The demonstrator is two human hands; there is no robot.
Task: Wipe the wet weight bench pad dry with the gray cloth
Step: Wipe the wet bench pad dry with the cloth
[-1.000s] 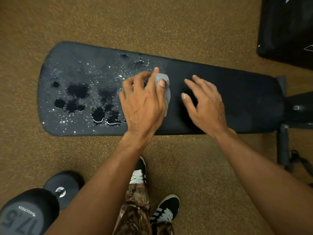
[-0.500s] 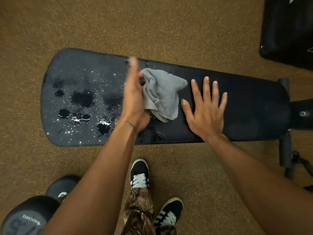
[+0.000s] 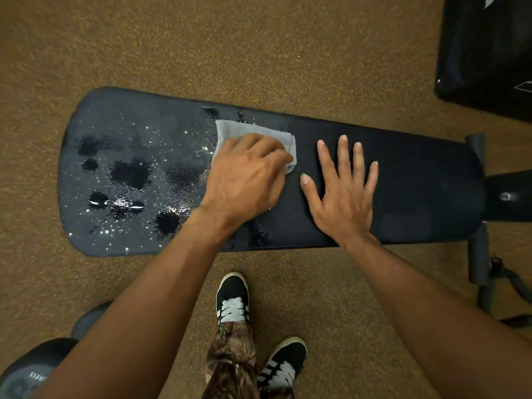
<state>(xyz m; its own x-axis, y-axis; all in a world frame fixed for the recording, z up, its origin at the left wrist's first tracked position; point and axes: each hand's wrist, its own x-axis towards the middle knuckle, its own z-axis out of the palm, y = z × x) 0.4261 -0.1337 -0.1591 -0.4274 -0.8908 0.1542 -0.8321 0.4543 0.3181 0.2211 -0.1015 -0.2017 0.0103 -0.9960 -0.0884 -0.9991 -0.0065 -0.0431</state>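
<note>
**Left hand pressing gray cloth on wet bench pad, right hand braced flat**

Your left hand (image 3: pixel 244 175) sits palm-down on the gray cloth (image 3: pixel 256 133), fingers curled over it and pinning it to the black bench pad (image 3: pixel 417 180). More a flat press than a clench; the cloth is trapped between your palm and the pad. Only the cloth's far edge and its right corner stick out past your knuckles; the rest is hidden under the hand.

Your right hand (image 3: pixel 342 194) lies just to the right of that grip, close but not touching cloth or left hand. Fingers spread wide, palm flat on the pad, holding nothing.

Left of the grip, the pad is wet: dark puddles (image 3: pixel 131 174) and bright droplets cover that end up to the rounded tip. A small beaded patch sits just beyond the cloth's far edge, another on the near side under your left wrist. Right of the grip, under and past the right hand, the pad looks matte and dry, out to the bench frame (image 3: pixel 506 197).

Below the grip, on the brown speckled floor (image 3: pixel 259 53), your black-and-white sneakers (image 3: pixel 233 300) and camo trousers. Low left, under your left forearm, a dark dumbbell (image 3: pixel 26 375). Far right, a black padded object, partly out of view.
</note>
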